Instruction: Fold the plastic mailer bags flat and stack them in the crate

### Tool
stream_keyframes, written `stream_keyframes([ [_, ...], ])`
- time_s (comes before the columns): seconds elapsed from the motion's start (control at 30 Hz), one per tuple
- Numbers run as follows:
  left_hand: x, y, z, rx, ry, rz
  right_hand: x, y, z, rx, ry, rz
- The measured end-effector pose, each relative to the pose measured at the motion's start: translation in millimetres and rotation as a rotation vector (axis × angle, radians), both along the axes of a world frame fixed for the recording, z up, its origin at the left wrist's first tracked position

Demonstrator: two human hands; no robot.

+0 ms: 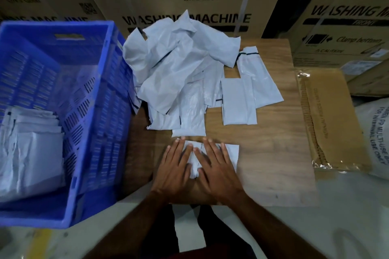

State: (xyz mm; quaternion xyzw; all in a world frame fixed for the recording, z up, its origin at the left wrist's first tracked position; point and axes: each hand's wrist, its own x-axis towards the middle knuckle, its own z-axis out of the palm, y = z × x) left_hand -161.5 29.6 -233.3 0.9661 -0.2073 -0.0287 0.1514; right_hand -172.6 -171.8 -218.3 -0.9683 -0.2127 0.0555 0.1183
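Head view: two hands (197, 166) on one mailer (231, 154)

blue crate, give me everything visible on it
The blue crate is rectangular moulded plastic with slotted, vented walls and a handle cutout in the far wall. It stands upright and open-topped at the left, beside the wooden board, its right wall close to the loose pile of mailer bags. Inside, on the near left, lies a stack of flattened white mailers. Neither hand touches it.
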Motion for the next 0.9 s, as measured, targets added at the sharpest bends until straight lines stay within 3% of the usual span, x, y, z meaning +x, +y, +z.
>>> stream_keyframes([
  [0.37, -5, -6, -8, 0.0, 0.07, 0.063, 8, 1, -23, 0.044, 0.011, 0.007],
  [0.5, -2, -24, -1, 0.007, 0.009, 0.004, 0, -24, -13, 0.154, -0.048, -0.131],
  [0.9, 9, -36, -6, 0.03, 0.088, -0.059, -5, -49, -25, 0.079, 0.042, -0.133],
])
